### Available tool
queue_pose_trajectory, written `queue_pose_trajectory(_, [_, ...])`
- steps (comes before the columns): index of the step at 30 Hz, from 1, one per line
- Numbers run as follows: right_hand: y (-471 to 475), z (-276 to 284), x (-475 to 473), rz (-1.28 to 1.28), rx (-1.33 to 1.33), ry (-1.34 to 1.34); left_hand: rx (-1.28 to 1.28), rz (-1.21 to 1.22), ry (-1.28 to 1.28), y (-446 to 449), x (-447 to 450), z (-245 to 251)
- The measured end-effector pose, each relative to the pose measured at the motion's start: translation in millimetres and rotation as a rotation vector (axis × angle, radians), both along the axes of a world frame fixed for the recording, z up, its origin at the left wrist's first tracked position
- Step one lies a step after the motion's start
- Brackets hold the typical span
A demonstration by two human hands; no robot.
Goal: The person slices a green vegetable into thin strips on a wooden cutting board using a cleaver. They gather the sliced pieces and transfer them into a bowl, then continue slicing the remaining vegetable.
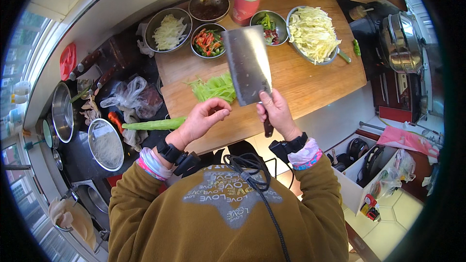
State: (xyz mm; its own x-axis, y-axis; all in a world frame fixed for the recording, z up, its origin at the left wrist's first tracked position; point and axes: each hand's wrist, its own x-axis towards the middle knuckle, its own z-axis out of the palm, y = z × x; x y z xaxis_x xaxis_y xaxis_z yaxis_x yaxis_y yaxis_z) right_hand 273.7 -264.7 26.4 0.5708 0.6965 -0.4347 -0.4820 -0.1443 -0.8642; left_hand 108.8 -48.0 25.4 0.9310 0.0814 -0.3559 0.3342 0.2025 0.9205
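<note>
My right hand [276, 111] grips the dark handle of a Chinese cleaver [247, 65], its broad blade raised over the wooden cutting board [309, 91]. Beside it, my left hand [204, 118] is loosely curled, a gap between thumb and fingers and nothing seen in it. Just beyond that hand lies a pile of sliced light-green vegetable [214, 88], partly hidden by the blade. A long pale-green stalk [154, 124] lies at the board's left edge, its right end hidden behind my left hand.
Bowls of shredded white vegetable [169, 32], cut peppers [208, 42], dark sauce [209, 6], and chopped greens [271, 29] line the far side. A pink flask [247, 5] and a heaped bowl of shredded cabbage [313, 34] stand there too. An open drawer [358, 178] is at right.
</note>
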Motion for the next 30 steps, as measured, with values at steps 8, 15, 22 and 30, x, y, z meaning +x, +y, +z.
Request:
queue_pose_trajectory(8, [-80.3,9.6,49.2,0.003,-0.353,-1.456,0.436,0.108,-0.109,6.1,-14.0,-1.0])
queue_pose_trajectory(15, [-123.2,-20.3,69.4,0.218,-0.763,-1.469,0.552,0.197,-0.018,13.9,-46.8,2.4])
queue_pose_trajectory(22, [-127.9,-62.5,84.5,0.172,-0.737,-1.474,0.535,0.372,0.040,11.6,-73.6,-2.7])
queue_pose_trajectory(30, [-123.7,-65.0,92.8,0.150,-0.748,-1.477,0.816,0.419,-0.126,13.5,-79.2,1.1])
